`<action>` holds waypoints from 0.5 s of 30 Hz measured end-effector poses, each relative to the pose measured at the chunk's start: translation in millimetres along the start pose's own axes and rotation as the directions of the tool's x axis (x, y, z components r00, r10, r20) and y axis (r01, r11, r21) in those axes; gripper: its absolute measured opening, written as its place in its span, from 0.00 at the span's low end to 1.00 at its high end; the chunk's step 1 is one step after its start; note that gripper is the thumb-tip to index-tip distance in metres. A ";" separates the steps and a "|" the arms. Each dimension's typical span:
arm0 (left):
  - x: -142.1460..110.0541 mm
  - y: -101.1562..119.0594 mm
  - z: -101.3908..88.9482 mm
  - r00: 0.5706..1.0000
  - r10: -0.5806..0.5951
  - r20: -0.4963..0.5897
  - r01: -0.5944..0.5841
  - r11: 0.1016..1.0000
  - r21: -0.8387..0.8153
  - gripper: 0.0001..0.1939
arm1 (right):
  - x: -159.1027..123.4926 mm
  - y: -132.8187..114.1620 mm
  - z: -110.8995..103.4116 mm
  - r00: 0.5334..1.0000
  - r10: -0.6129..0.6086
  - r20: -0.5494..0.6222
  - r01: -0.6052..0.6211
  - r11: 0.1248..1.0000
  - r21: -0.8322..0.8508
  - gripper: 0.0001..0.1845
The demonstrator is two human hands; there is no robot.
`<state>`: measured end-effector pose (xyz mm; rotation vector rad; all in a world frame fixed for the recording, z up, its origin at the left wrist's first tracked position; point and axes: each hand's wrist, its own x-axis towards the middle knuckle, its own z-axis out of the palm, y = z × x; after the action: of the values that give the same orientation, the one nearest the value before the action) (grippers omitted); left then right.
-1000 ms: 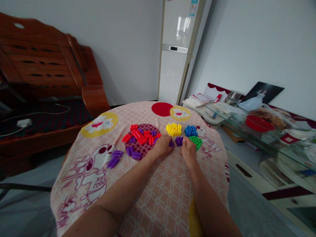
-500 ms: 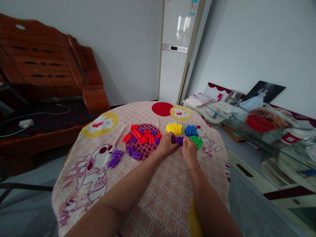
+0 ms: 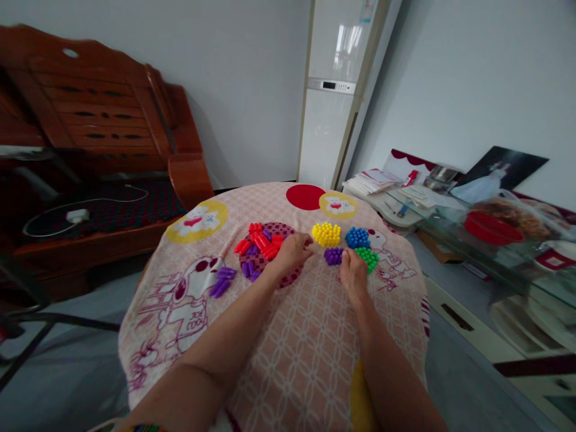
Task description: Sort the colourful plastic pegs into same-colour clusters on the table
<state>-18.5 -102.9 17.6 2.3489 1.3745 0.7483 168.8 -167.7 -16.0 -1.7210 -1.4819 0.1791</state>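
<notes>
My left hand (image 3: 293,251) hovers at the right edge of the loose red plastic pieces (image 3: 271,248), its fingers apart and pointing right, with nothing visible in them. A tight cluster of small purple pieces (image 3: 332,256) stands upright on the tablecloth. Against its right side, my right hand (image 3: 353,271) is closed, thumb and forefinger pressed to the edge pieces. Its lower fingers are hidden. Yellow (image 3: 326,234), blue (image 3: 357,237) and green clusters (image 3: 367,259) stand close around the purple one. Loose purple pieces (image 3: 221,283) lie farther left.
A patterned cloth (image 3: 310,336) covers the round table. Right of it, a glass-topped cabinet (image 3: 477,255) carries papers, a red bowl (image 3: 489,228) and a photo. A wooden bench (image 3: 108,132) stands at the left, a tall white appliance (image 3: 326,126) behind.
My left hand has left the purple cluster and moved left to the loose red pieces. My right hand stays at the cluster. The whole view has shifted slightly.
</notes>
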 end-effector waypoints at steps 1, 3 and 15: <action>0.1 -1.6 -10.2 1.000 -0.005 0.006 0.005 1.000 0.023 0.11 | 0.3 0.9 0.3 1.000 -0.002 0.002 0.002 1.000 0.004 0.26; -1.1 -5.6 -34.0 1.000 -0.020 0.022 0.019 0.998 0.061 0.11 | 0.8 2.0 0.4 1.000 -0.002 0.006 0.002 1.000 0.009 0.26; -112.4 -82.0 -137.8 0.850 -0.440 0.289 0.260 0.828 0.497 0.33 | 0.2 -0.5 0.8 1.000 0.011 0.013 -0.011 1.000 0.015 0.25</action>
<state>-201.8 -159.8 56.4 2.2544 1.8559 -0.1692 168.0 -167.2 -16.2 -1.7193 -1.4780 0.2069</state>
